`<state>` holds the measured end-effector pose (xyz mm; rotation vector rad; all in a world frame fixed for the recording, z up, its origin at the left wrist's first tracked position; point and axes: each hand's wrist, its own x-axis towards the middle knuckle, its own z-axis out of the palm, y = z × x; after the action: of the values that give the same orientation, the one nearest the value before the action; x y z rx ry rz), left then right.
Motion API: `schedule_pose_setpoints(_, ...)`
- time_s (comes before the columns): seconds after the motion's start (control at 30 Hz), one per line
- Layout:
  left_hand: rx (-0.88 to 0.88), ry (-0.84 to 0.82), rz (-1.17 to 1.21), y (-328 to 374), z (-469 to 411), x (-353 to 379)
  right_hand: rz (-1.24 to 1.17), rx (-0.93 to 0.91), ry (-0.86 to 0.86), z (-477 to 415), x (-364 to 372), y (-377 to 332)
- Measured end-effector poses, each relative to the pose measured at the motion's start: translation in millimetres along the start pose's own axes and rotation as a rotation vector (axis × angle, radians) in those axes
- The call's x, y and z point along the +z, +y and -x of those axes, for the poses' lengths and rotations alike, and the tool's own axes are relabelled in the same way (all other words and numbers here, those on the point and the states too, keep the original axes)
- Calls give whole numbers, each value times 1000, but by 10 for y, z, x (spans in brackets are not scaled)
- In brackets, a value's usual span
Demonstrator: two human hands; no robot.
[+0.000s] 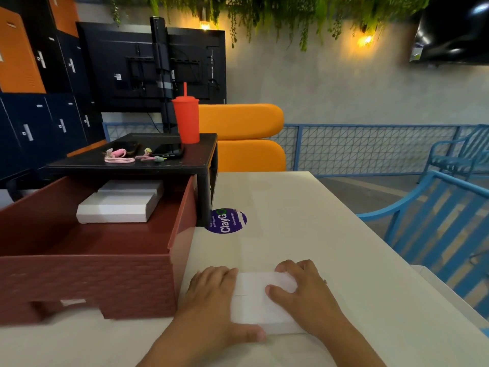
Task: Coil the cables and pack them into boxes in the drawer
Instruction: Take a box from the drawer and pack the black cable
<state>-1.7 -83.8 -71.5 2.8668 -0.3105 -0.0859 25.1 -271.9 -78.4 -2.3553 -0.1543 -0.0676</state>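
Left hand (211, 295), right hand (299, 290), close together, palms down, both gripping

Cream table (304, 221): red drawer (87, 276), blk stand (195, 152), wht box (256, 305), sticker (227, 221).

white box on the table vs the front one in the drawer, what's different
The box on the table is held by the left hand and right hand; the front box in the drawer lies untouched. The first sits alone; the second has another white box behind it. Both are white, flat.
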Motion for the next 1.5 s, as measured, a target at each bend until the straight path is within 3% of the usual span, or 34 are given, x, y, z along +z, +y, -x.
schedule_pose_setpoints(0.07,13,-57,-143,116,-38,-12,-19,2,2,1,-2,7)
schedule_pose_setpoints(0.2,93,-25,-176,296,-97,-9,-43,-13,25,24,11,28)
schedule_pose_setpoints(0.37,131,1,-117,286,-148,-25,-469,64,65,94,-71,22)
schedule_pose_setpoints(0.47,126,49,46,292,-138,-57,-806,41,107,172,-208,15)
schedule_pose_setpoints(0.57,114,102,390,356,-99,-54,-965,-56,-3,210,-303,-7)
schedule_pose_setpoints(0.73,119,63,896,473,-63,43,-916,-184,-120,241,-319,-119)
schedule_pose_setpoints(0.93,303,-206,1144,329,47,-110,-831,-258,-146,252,-166,-290)
schedule_pose_setpoints(1.03,348,-228,1280,255,82,-331,-676,-228,-167,241,-60,-276)
schedule_pose_setpoints(1.1,327,-177,1273,283,87,-509,-637,-225,-221,247,-15,-259)
schedule_pose_setpoints(1.2,245,7,1044,351,78,-692,-531,-239,-271,257,35,-233)
schedule_pose_setpoints(1.27,226,46,962,367,68,-743,-496,-225,-287,243,42,-227)
schedule_pose_setpoints(1.5,321,227,1178,197,120,-1209,-470,-321,-278,127,-300,-627)
